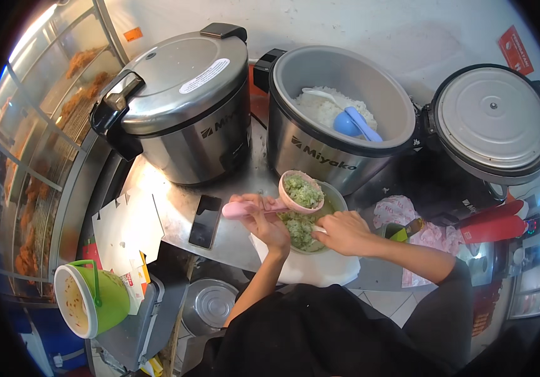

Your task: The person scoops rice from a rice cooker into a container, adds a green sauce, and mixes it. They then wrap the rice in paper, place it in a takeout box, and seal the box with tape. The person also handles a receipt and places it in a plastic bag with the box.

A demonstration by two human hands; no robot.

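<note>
My left hand [266, 225] grips the handle of a pink plastic scoop [238, 209], whose round cup is heaped with a chopped pale-green mixture [302, 191]. Below and partly behind the scoop, a bowl [338, 195] holds more of the same green mixture [300, 231]. My right hand [346, 232] is closed around a white utensil [318, 230] over the bowl; most of the utensil is hidden by the fingers. White paper [326, 273] lies under the bowl. A Miyako rice cooker [319, 155] stands open behind, with cooked rice [319, 113], a blue scoop [349, 123] and a white spoon inside.
A second cooker [180, 132] stands lidded at left, and the open cooker's lid [491, 113] tilts right. A phone [205, 221] lies left of my hands. A green bucket [110, 297] and white cardboard [131, 224] sit at left, beside a fried-food display case [39, 179]. Red bottles [491, 231] lie right.
</note>
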